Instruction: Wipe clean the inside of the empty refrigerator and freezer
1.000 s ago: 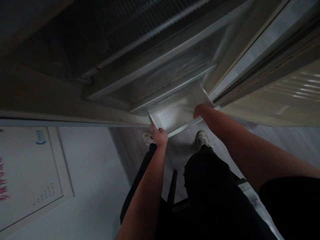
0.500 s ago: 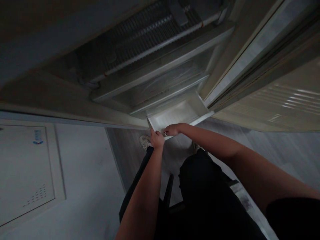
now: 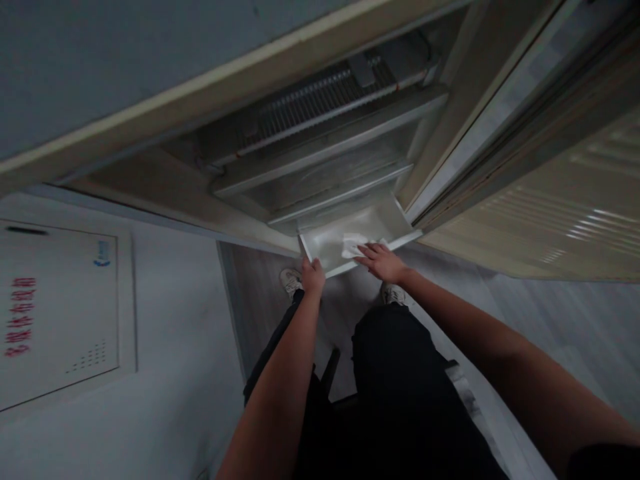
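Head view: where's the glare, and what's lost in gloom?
Head view: bright glare streaks on the ribbed cream door; same view: the dark trousers sink to near black, while the drawer reads clearly, and the white cloth under the right hand lacks fine detail.

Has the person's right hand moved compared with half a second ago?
Yes. Judged against the ribbed door, the right hand has moved rightward, toward it, along the white drawer and away from the left hand.
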Motion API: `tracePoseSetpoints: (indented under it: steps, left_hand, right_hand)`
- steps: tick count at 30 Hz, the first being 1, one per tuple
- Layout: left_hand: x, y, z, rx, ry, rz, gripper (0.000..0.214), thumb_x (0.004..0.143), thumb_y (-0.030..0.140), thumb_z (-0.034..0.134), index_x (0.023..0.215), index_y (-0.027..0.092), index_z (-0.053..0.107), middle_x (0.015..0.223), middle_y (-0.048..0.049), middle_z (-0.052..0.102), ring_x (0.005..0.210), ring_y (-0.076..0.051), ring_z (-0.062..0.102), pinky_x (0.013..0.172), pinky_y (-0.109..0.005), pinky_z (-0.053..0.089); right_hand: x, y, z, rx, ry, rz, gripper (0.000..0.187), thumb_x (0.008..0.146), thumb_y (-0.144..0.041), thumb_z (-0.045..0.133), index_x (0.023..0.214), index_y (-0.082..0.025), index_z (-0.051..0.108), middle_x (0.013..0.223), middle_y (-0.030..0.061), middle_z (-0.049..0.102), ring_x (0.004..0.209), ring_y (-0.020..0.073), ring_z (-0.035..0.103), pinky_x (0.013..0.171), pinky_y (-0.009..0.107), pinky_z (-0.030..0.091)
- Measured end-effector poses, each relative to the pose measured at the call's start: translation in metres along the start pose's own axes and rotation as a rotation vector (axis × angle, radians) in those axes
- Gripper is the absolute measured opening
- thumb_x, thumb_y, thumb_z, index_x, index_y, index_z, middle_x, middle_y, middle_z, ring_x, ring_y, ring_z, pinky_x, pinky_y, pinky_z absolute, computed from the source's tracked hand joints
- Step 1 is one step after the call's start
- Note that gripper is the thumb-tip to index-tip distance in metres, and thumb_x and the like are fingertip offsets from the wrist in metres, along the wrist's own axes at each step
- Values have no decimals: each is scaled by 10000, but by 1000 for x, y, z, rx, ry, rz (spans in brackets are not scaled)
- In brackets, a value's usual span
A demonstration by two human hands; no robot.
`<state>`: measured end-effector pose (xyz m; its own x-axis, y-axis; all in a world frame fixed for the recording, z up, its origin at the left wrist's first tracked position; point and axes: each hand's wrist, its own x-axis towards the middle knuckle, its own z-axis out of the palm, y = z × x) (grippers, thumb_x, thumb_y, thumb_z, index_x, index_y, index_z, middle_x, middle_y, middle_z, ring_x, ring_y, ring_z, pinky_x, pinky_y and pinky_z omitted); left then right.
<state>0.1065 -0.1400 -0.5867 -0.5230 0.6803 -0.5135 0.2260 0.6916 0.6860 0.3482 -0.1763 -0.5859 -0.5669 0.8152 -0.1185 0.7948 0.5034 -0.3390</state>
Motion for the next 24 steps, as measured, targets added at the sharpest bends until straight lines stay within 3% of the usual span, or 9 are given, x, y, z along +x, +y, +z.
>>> tracePoseSetpoints:
  steps: [3,6,10,14,16,19,21,24]
  left_hand:
    - [-11,-1,-10,-154,-25,-176,255,905,350,588,1131,230,590,1095,-67,678,1117,-234,651,945,-368,522]
    - [-20,0,-23,-277,-50,-354,253,956,417,460,1045,232,607,986,-41,648,960,-194,670,852,-338,554]
    - [-26,5,-30,-399,-94,-517,303,954,449,428,928,207,608,863,-47,594,812,-170,649,722,-268,568]
    - [-29,11,-22,-469,-106,-572,245,930,432,500,921,207,596,816,-31,548,769,-161,635,670,-238,572]
    - [-31,13,-19,-493,-105,-577,192,932,388,500,926,216,584,795,-21,523,772,-157,633,667,-227,573]
    - [-36,13,-14,-534,-135,-574,123,916,343,526,917,227,567,774,-13,502,759,-148,622,672,-218,575]
    - [-42,12,-10,-562,-175,-580,114,904,337,550,912,224,562,787,-18,508,755,-143,615,694,-224,582]
    - [-52,13,-2,-603,-254,-601,128,897,333,567,925,208,568,836,-46,541,789,-155,627,743,-258,600]
  right_hand:
    - [38,-43,23,24,10,-149,460,1010,-217,491,1466,-257,543,1597,118,394,1406,328,408,1119,529,342]
    - [69,-75,32,21,8,-270,436,1052,-238,407,1466,-251,540,1596,130,391,1395,321,431,1088,502,385]
    - [73,-72,30,19,-24,-281,454,1045,-216,395,1479,-232,528,1570,165,417,1326,319,495,1026,477,441]
    - [28,-33,34,64,131,-44,478,1015,-215,451,1487,-197,521,1527,186,466,1370,310,448,1150,536,334]
    - [-3,-13,39,86,248,153,471,999,-183,434,1452,-189,562,1546,172,447,1431,309,385,1200,551,272]
    - [-39,8,40,128,400,511,503,982,-126,331,1404,-149,605,1568,186,408,1490,306,311,1209,544,278]
    - [-48,14,34,157,444,713,544,961,-118,301,1432,-122,573,1578,215,373,1507,315,283,1190,549,311]
    - [-36,12,23,191,485,937,622,922,-145,305,1527,-97,446,1611,258,266,1528,344,234,1156,603,323]
